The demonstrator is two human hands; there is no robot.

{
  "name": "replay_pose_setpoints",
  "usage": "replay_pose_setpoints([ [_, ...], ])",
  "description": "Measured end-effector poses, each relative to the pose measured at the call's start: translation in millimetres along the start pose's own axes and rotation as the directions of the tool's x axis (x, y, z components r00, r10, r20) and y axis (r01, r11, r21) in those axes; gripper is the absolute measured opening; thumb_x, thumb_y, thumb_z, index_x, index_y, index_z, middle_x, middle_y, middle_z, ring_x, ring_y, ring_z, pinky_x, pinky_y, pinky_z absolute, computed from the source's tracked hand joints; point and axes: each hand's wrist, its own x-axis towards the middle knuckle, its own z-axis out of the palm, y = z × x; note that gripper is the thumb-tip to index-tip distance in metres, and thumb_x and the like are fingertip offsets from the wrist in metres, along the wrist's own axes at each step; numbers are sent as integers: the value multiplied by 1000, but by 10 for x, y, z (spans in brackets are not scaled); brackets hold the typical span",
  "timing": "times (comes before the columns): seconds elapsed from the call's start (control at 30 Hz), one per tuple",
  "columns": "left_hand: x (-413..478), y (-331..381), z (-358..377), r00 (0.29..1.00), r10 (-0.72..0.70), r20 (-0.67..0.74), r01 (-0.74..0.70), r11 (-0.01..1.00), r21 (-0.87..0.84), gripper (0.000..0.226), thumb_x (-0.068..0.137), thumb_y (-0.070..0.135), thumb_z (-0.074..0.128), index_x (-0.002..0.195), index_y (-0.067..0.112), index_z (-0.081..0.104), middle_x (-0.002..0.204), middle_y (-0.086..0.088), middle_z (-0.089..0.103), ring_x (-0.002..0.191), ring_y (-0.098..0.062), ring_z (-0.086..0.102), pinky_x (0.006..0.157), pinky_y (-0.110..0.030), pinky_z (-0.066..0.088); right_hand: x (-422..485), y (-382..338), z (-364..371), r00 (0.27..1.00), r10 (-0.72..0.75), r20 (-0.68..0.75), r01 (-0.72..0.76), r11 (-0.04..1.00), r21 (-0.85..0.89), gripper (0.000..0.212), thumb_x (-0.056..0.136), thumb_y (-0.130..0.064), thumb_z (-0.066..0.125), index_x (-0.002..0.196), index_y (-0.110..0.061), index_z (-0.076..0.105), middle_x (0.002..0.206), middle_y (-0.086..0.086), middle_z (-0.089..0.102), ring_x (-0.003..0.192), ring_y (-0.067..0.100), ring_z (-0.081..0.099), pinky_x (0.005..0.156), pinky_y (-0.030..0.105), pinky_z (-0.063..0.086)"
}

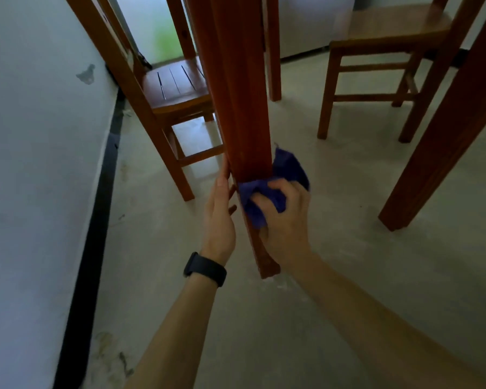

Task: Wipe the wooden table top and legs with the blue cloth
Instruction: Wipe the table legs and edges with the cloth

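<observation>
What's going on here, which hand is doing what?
A person is wiping a wooden table leg low down, near the floor. The right hand grips the bunched blue cloth and presses it against the lower part of the leg, somewhat above its foot. The left hand lies against the leg's other side with its fingers straight, and there is a black band on that wrist. Two wooden chairs stand behind. The table top is out of view.
</observation>
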Motion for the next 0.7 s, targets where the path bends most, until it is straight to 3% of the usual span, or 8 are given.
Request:
replay_pose_setpoints([
  [0.1,4,18,-13,997,-69,19,70,995,-70,50,92,68,26,140,54,33,147,22,39,126,-7,44,107,-43,36,-935,300,183,942,-32,335,70,992,-101,29,78,-17,64,105,-23,56,121,7,41,106,35,43,87,49,49],
  [0.17,5,16,6,996,-86,7,86,994,-71,61,90,65,25,148,45,29,155,12,33,129,-11,41,112,-50,32,-1353,433,134,841,204,501,-172,979,-109,40,75,-15,75,106,-31,55,123,4,42,103,37,48,77,50,55],
  [0.27,-16,-10,49,1000,-20,13,21,1000,-22,44,95,59,21,138,59,26,147,24,33,134,-10,39,112,-50,32,-1285,379,2,801,395,449,-416,908,-55,58,77,-10,80,120,-33,50,133,2,38,115,35,46,82,44,57],
  [0.37,-2,-89,55,1000,-5,-16,5,1000,13,31,99,61,20,126,73,29,131,40,39,123,4,45,110,-46,37,-742,40,-28,904,339,260,-381,915,135,64,73,-1,79,125,-26,52,133,5,37,117,33,44,90,34,49],
  [0.47,19,-104,58,999,-6,-42,7,1000,20,34,98,60,22,129,70,31,131,38,42,123,7,46,109,-45,40,-481,-126,80,920,317,231,-364,910,199,49,77,-10,73,120,-28,59,131,4,42,117,24,47,98,27,45],
  [0.6,-26,-73,54,999,-32,-35,32,999,18,44,102,55,19,145,53,26,151,22,34,137,-12,40,113,-52,33,-1104,20,311,805,363,470,-458,883,101,42,80,-7,68,105,-40,60,118,-1,50,106,11,41,88,24,37],
  [0.67,-53,-127,25,999,-49,-9,49,999,20,48,102,54,17,150,48,22,157,15,30,140,-17,38,114,-57,30,-1575,194,410,669,498,551,-583,812,-27,40,79,-3,64,84,-41,55,91,-2,51,80,12,45,71,29,38],
  [0.7,-72,-153,12,999,-46,9,45,999,27,49,101,57,16,149,50,22,157,16,29,140,-17,38,113,-57,29,-1737,263,411,656,558,508,-640,768,-17,35,79,-3,62,73,-36,51,75,-2,46,63,13,43,60,28,38],
])
